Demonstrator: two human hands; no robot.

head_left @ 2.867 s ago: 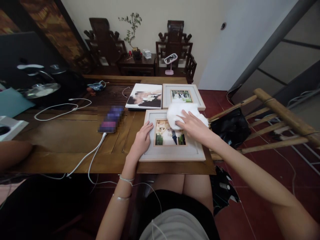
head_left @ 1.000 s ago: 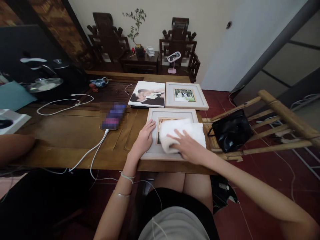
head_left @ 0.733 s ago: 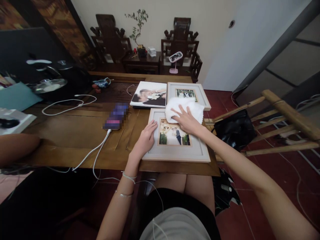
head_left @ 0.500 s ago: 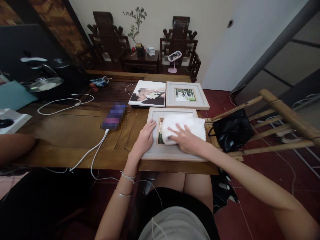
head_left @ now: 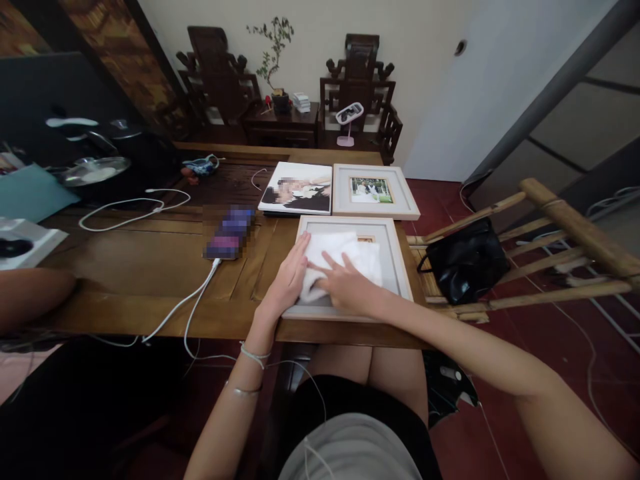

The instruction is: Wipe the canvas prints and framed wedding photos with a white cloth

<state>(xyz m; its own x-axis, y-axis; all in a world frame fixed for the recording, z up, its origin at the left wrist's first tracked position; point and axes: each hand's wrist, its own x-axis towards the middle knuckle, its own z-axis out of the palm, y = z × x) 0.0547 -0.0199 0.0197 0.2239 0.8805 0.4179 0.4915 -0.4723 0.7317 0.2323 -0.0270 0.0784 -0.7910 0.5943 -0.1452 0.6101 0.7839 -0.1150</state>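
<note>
Two hands: both mine, both on the nearest picture frame (head_left: pixel 395 257), which lies flat at the near edge of the table (head_left: pixel 125 260), close to its right corner.
Left hand (head_left: pixel 287 280): fingers loosely spread and pressed flat on the frame's left border; it grips nothing, it only pins the frame down.
Right hand (head_left: pixel 345 287): palm down with fingers spread on the white cloth (head_left: pixel 340 257), pushing it against the glass; it touches the left hand's side of the frame, the two hands just beside each other.
White cloth: soft and limp, bunched under my palm, covering most of the photo so that only a small corner of the print shows at the top right. I judge it light and easy to crumple, best held by pressing from above or gathering it in the fist.
Picture frame: stiff, pale wooden border around glass. I judge the glass fragile and slippery, so the safe hold is on the wooden edges, not the middle.
Second frame (head_left: pixel 375 191): lies flat beyond the first, towards the far right corner, apart from my hands.
Canvas print (head_left: pixel 297 189): just beside the second frame, on its left.
Phone (head_left: pixel 229 232): left of my frame, with a white cable (head_left: pixel 193 307) running off the near edge.
Black bag (head_left: pixel 465 267): on the bamboo chair (head_left: pixel 570 230) past the table's right edge.
</note>
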